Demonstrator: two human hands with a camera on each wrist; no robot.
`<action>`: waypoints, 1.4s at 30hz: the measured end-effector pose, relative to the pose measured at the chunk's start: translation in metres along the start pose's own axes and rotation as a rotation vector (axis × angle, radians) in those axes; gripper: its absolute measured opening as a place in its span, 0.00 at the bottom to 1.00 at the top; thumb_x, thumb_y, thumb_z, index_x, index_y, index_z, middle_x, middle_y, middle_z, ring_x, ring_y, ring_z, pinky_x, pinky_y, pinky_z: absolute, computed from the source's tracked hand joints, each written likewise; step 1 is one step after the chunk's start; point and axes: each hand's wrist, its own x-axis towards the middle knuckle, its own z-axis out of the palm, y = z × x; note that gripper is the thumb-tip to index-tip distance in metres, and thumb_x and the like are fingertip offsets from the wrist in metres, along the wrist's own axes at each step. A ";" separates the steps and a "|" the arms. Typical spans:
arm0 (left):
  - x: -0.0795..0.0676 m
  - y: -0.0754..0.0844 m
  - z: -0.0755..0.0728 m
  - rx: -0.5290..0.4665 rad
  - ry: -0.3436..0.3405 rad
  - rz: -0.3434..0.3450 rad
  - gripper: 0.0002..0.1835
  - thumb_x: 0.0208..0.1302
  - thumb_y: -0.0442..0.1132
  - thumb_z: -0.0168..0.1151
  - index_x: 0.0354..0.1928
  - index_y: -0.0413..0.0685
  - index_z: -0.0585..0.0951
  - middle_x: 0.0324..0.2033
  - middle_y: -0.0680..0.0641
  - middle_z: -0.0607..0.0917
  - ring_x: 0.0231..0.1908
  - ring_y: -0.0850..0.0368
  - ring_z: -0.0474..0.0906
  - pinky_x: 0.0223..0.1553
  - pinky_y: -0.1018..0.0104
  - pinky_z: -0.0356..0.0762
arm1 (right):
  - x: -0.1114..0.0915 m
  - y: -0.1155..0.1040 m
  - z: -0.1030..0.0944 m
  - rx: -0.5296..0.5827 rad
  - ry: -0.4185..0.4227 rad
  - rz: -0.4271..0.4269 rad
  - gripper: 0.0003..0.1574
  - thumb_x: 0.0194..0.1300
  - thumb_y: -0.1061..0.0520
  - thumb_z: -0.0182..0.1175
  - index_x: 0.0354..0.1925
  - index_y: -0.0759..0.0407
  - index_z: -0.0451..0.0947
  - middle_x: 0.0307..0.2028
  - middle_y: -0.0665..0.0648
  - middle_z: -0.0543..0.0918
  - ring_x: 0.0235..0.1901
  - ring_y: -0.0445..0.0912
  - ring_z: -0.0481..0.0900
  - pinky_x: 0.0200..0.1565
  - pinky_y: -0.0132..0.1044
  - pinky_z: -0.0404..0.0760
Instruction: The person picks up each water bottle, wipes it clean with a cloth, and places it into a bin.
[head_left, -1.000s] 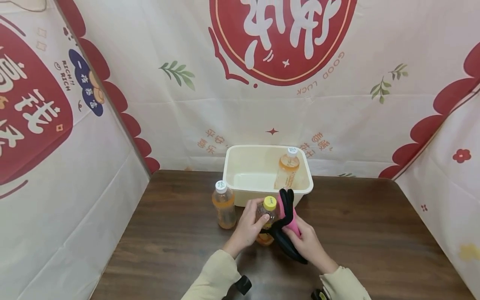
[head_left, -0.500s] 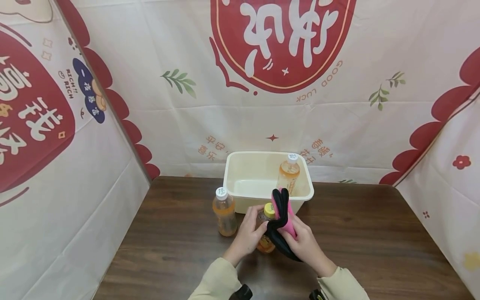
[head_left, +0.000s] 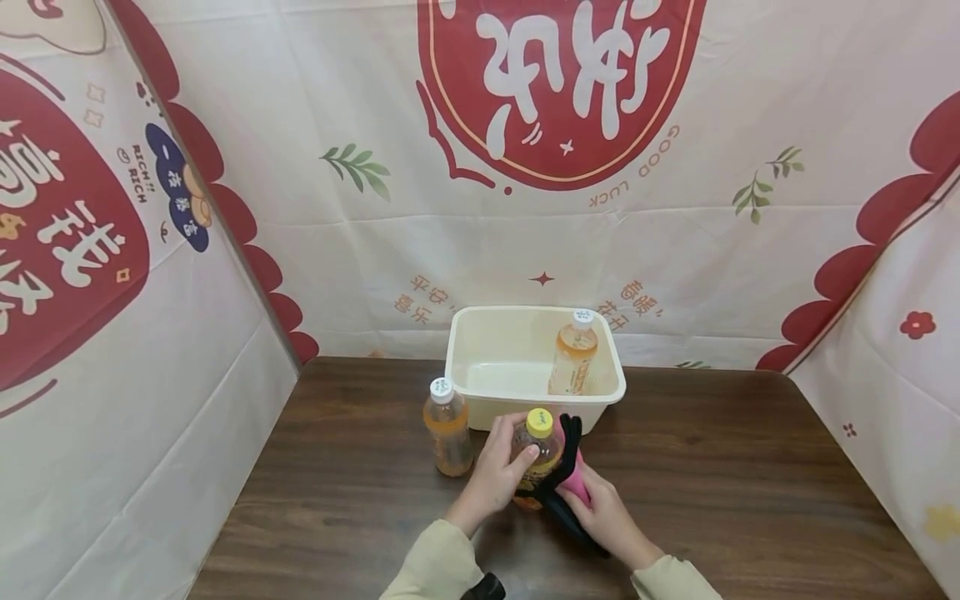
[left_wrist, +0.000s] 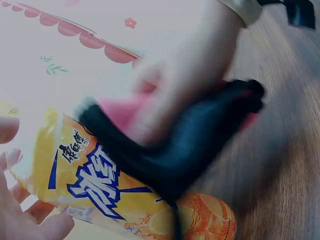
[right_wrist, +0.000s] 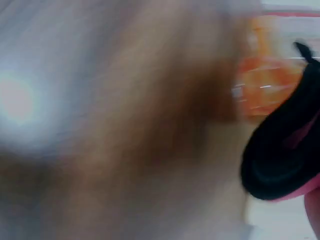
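In the head view my left hand [head_left: 491,475] grips a bottle with a yellow cap [head_left: 539,422] by its upper part, thumb across the front. The left wrist view shows the bottle's yellow and blue label [left_wrist: 100,185] and orange lower part. My right hand [head_left: 611,521] holds a folded, soft black-and-pink fabric thing [head_left: 576,485] against the bottle's right side. Its black outer layer covers part of the label, and a thin black strip hangs from it. In the right wrist view the same fabric thing [right_wrist: 280,165] lies close to the orange bottle.
A cream bin [head_left: 487,410] stands behind the hands, with a white-capped bottle [head_left: 574,358] inside at its right. Another white-capped bottle [head_left: 448,433] stands on the brown wooden table [head_left: 330,500], left of the hands. Printed cloth walls [head_left: 480,233] enclose the table.
The fabric thing, held by my right hand, swings left across the bottle, then drops down and right, uncovering the yellow cap. My left hand keeps its grip on the bottle.
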 end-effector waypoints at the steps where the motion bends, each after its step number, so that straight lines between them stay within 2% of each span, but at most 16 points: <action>1: 0.000 0.000 0.000 -0.001 0.000 0.000 0.21 0.66 0.47 0.48 0.58 0.48 0.65 0.51 0.46 0.68 0.54 0.52 0.66 0.56 0.48 0.63 | -0.005 0.004 0.003 -0.021 -0.038 0.021 0.23 0.44 0.71 0.67 0.43 0.66 0.76 0.39 0.61 0.82 0.38 0.40 0.79 0.38 0.24 0.75; 4: 0.000 0.002 0.000 -0.010 -0.001 -0.005 0.21 0.66 0.47 0.48 0.58 0.47 0.65 0.51 0.45 0.68 0.54 0.49 0.66 0.55 0.48 0.63 | -0.017 0.015 0.011 -0.072 -0.128 0.059 0.19 0.48 0.66 0.67 0.41 0.62 0.77 0.37 0.55 0.82 0.36 0.40 0.79 0.35 0.32 0.78; 8: 0.000 0.002 0.001 -0.005 -0.004 -0.022 0.21 0.67 0.47 0.47 0.58 0.47 0.65 0.50 0.46 0.68 0.54 0.48 0.67 0.54 0.47 0.64 | -0.024 0.021 0.016 -0.105 -0.167 0.090 0.18 0.50 0.64 0.66 0.42 0.59 0.78 0.38 0.51 0.82 0.38 0.40 0.79 0.36 0.36 0.79; 12: -0.002 0.001 0.002 0.002 0.003 -0.018 0.20 0.67 0.47 0.47 0.58 0.48 0.65 0.49 0.47 0.69 0.53 0.49 0.67 0.53 0.48 0.65 | -0.026 0.021 0.016 -0.103 -0.182 0.119 0.17 0.52 0.61 0.66 0.42 0.59 0.78 0.39 0.50 0.82 0.39 0.39 0.79 0.37 0.36 0.79; 18: -0.004 -0.001 0.003 0.012 0.015 0.023 0.20 0.67 0.46 0.48 0.57 0.48 0.65 0.49 0.47 0.69 0.53 0.51 0.67 0.54 0.50 0.65 | -0.018 0.012 0.006 -0.058 -0.067 0.070 0.22 0.47 0.67 0.67 0.44 0.66 0.77 0.40 0.58 0.82 0.37 0.37 0.78 0.36 0.25 0.75; 21: -0.004 -0.002 0.004 0.020 0.019 0.038 0.20 0.67 0.47 0.47 0.57 0.48 0.65 0.49 0.47 0.69 0.52 0.51 0.67 0.54 0.52 0.66 | -0.004 0.000 -0.007 -0.018 0.008 0.033 0.23 0.43 0.72 0.67 0.42 0.66 0.78 0.41 0.63 0.81 0.38 0.35 0.77 0.37 0.20 0.73; 24: -0.003 -0.002 0.004 0.019 0.020 0.037 0.20 0.67 0.47 0.47 0.58 0.48 0.65 0.49 0.47 0.69 0.52 0.52 0.67 0.54 0.53 0.66 | 0.015 -0.015 -0.022 0.006 0.062 -0.025 0.26 0.39 0.75 0.67 0.42 0.67 0.78 0.43 0.67 0.80 0.42 0.35 0.76 0.41 0.18 0.71; 27: -0.004 -0.001 0.003 0.017 0.017 0.024 0.21 0.67 0.48 0.47 0.58 0.48 0.65 0.50 0.47 0.69 0.52 0.53 0.67 0.54 0.54 0.66 | 0.032 -0.028 -0.034 0.014 0.051 -0.091 0.30 0.39 0.75 0.67 0.46 0.66 0.77 0.47 0.69 0.78 0.49 0.36 0.73 0.47 0.18 0.68; 30: -0.003 -0.001 0.003 0.013 0.009 0.004 0.22 0.67 0.50 0.46 0.58 0.48 0.65 0.50 0.47 0.69 0.52 0.54 0.67 0.54 0.54 0.66 | 0.044 -0.038 -0.040 -0.009 0.014 -0.130 0.33 0.41 0.72 0.68 0.50 0.65 0.75 0.49 0.69 0.77 0.52 0.37 0.71 0.50 0.18 0.66; 33: -0.002 -0.001 0.004 0.003 -0.005 -0.019 0.23 0.67 0.52 0.45 0.59 0.49 0.64 0.51 0.48 0.68 0.53 0.55 0.66 0.55 0.54 0.65 | 0.046 -0.042 -0.040 -0.032 -0.001 -0.124 0.34 0.42 0.71 0.68 0.52 0.64 0.74 0.49 0.67 0.77 0.51 0.36 0.71 0.50 0.18 0.66; 38: -0.003 -0.002 0.003 -0.003 0.009 -0.008 0.21 0.67 0.51 0.46 0.58 0.49 0.66 0.50 0.48 0.69 0.53 0.54 0.66 0.55 0.55 0.65 | 0.040 -0.037 -0.032 0.009 0.015 -0.095 0.33 0.44 0.72 0.67 0.52 0.64 0.74 0.52 0.65 0.75 0.52 0.34 0.70 0.50 0.18 0.66; 42: -0.004 -0.002 0.003 -0.007 0.025 0.014 0.20 0.67 0.49 0.47 0.57 0.49 0.66 0.49 0.49 0.69 0.53 0.54 0.67 0.54 0.56 0.66 | 0.030 -0.028 -0.024 0.028 0.064 -0.077 0.33 0.42 0.73 0.67 0.51 0.65 0.75 0.56 0.56 0.72 0.53 0.32 0.69 0.50 0.18 0.66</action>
